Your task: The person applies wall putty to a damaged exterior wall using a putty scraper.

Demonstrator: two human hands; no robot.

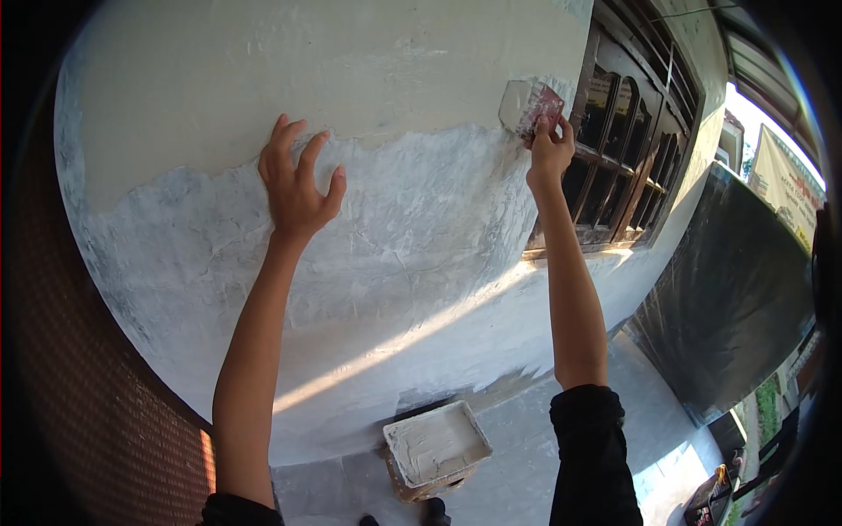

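Observation:
My right hand [551, 158] grips a putty scraper [531, 107] with a pale blade and a reddish handle part, smeared with white putty. Its blade lies against the wall [386, 210], close to the window frame. Over the wall's left part, my left hand [300, 180] is raised with fingers spread, holding nothing, its fingertips near the border between two coatings. Above that ragged border the surface is smooth and cream-coloured; below it is rough, bluish white and cracked. A rectangular tray [438, 443] of white putty stands below on a support.
A dark wooden window [627, 131] with barred panes is set in the wall at the right. Beyond it hang a dark sheet [728, 289] and a printed banner [781, 180]. A brown woven screen [96, 377] borders the left side. Dark shoe tips [436, 510] show on the grey floor.

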